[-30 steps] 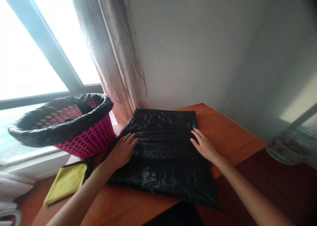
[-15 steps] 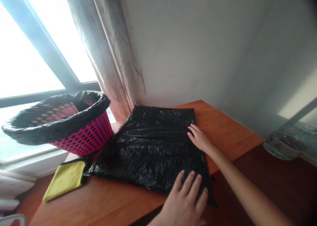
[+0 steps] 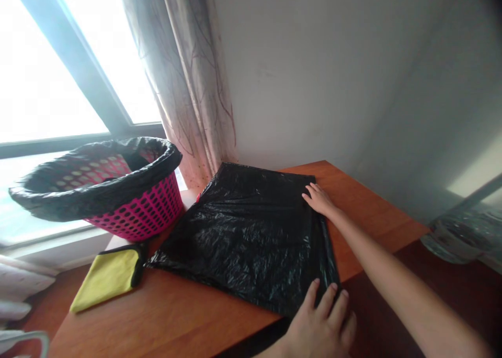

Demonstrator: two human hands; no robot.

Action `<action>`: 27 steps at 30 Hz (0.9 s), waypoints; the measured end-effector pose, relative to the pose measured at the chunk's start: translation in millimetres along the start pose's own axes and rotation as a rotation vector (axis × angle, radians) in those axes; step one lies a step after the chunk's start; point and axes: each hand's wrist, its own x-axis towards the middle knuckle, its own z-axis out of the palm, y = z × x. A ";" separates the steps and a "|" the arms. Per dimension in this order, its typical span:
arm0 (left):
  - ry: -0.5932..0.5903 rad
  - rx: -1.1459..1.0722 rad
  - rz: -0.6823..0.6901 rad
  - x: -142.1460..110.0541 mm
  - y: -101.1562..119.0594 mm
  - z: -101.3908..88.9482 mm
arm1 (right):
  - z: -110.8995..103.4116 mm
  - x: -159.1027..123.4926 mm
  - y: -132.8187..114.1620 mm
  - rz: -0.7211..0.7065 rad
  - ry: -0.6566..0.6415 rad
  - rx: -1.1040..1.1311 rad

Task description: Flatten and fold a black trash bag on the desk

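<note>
Both left hand [image 3: 322, 324] and right hand [image 3: 319, 200], fingers apart, lie at the right edge of the black plastic bag [image 3: 243, 232] on the table [image 3: 184, 319]; likely light, limp, slippery, best held by corners.

Likely home room: patterned curtain [image 3: 188, 75], bright window [image 3: 50, 70], wooden table [image 3: 172, 316].

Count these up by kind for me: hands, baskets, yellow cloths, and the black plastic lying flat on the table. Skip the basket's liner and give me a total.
Hands: 2, the left hand and the right hand
Baskets: 1, the pink basket
Cloths: 1, the yellow cloth
Flat plastic: 1, the black plastic
Total: 5
</note>
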 end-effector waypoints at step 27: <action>0.838 -2.167 -1.282 140.4 -227.8 101.9 | 2.2 -115.3 -45.9 -0.105 0.076 -0.230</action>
